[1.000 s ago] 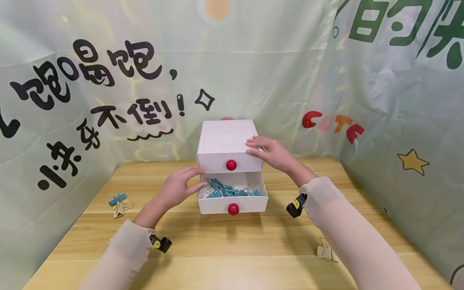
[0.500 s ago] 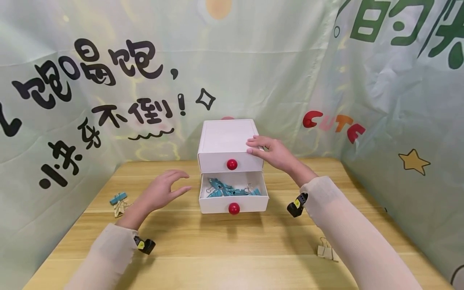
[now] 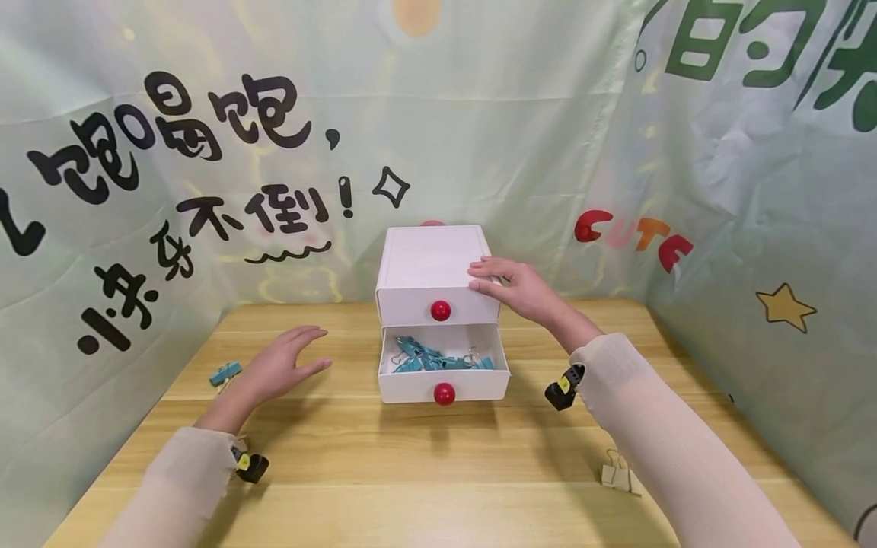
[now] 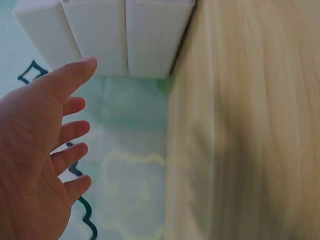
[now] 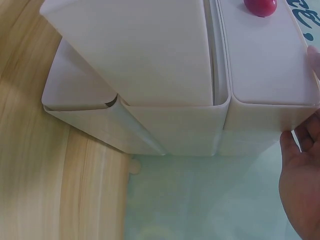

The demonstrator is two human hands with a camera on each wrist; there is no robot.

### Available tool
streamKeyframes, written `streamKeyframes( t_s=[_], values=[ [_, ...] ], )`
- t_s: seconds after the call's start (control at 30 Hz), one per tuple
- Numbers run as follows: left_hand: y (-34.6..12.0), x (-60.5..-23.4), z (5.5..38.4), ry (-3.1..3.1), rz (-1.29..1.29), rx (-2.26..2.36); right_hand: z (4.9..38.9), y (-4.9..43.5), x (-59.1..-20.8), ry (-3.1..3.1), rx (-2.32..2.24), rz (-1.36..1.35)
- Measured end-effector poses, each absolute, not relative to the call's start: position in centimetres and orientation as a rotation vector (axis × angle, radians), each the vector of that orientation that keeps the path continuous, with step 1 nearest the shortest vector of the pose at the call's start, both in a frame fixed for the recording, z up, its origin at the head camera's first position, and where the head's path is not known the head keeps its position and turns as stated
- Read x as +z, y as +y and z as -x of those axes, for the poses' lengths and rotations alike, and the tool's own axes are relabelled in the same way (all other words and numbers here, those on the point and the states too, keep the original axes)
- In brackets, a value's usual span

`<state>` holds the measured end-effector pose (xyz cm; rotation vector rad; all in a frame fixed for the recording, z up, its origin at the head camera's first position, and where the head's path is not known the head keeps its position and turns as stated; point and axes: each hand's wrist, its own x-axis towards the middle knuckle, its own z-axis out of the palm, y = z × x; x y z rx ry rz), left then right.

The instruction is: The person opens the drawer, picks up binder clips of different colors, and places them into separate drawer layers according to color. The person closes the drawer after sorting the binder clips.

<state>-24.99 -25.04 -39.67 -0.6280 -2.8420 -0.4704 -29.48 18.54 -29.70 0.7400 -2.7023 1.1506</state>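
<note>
A white drawer box point(image 3: 438, 259) with red ball knobs stands at the table's back. Its middle drawer point(image 3: 404, 387) is pulled out, and several blue binder clips point(image 3: 428, 358) lie inside. My right hand point(image 3: 517, 289) rests its fingers on the top right edge of the box; the right wrist view shows it at the box's upper corner. To the left of the box, my left hand point(image 3: 277, 365) hovers over the table with fingers loosely spread and nothing in them. In the left wrist view, the box's side lies beyond the thumb.
A blue binder clip point(image 3: 226, 373) lies on the wooden table point(image 3: 411, 487) at the left, partly beside my forearm. A cream binder clip point(image 3: 620, 476) lies near my right sleeve. A printed cloth backdrop point(image 3: 479, 137) encloses the table's back and sides.
My left hand has moved away from the open drawer's left side, leftward across the table. The right hand stays on the box, and the drawer has not shifted.
</note>
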Motion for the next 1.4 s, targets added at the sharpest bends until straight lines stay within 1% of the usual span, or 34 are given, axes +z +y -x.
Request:
streamKeyframes(
  t_s=[0.37, 0.77, 0.97, 1.4],
  values=[
    [-28.5, -40.3, 25.6, -2.922, 0.402, -0.501, 29.4, 18.6, -29.6, -2.707, 1.142, -0.736],
    [-32.1, -41.6, 26.0, -2.977, 0.240, -0.513, 29.4, 18.6, -29.8, -2.701, 1.144, -0.734],
    [-33.5, -41.9, 25.9, -2.997, 0.124, -0.464, 29.4, 18.5, -29.7, -2.716, 1.150, -0.729],
    [-35.5, -42.9, 26.4, -3.062, 0.001, -0.459, 29.4, 18.6, -29.9, -2.685, 1.176, -0.734]
  ],
)
